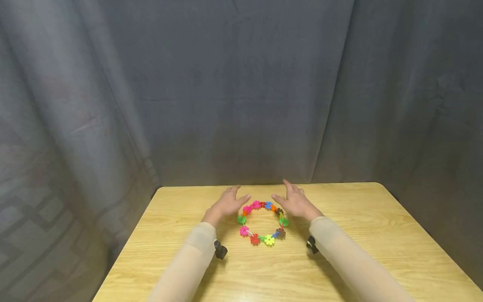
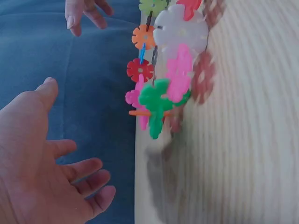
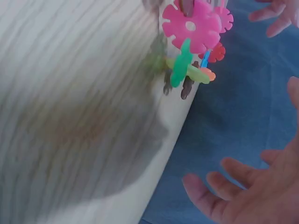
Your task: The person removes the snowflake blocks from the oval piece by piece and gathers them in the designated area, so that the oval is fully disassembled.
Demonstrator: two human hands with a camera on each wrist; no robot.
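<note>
Plastic snowflake discs in pink, red, green, yellow, blue and orange are slotted edge to edge into a ring [image 1: 263, 222] that lies flat on the pale wooden surface [image 1: 377, 235], a little nearer the far edge than the near one. Seen from my wrists, several of the discs stand on edge rather than flat, with a large white one and a large pink one among them.

My left hand [image 1: 226, 204] hovers just beside the ring on its left, at the far part, fingers spread and relaxed, gripping nothing; the thumb tip comes close to the pink disc, but I cannot tell whether it touches. My right hand [image 1: 294, 201] sits just beside the ring on its right, likewise spread loose and empty, the palm turned toward the ring. So the ring's far half lies between my two hands.

Beyond the ring, a grey curtain [image 1: 241, 84] hangs behind the surface's far edge and along both sides.
</note>
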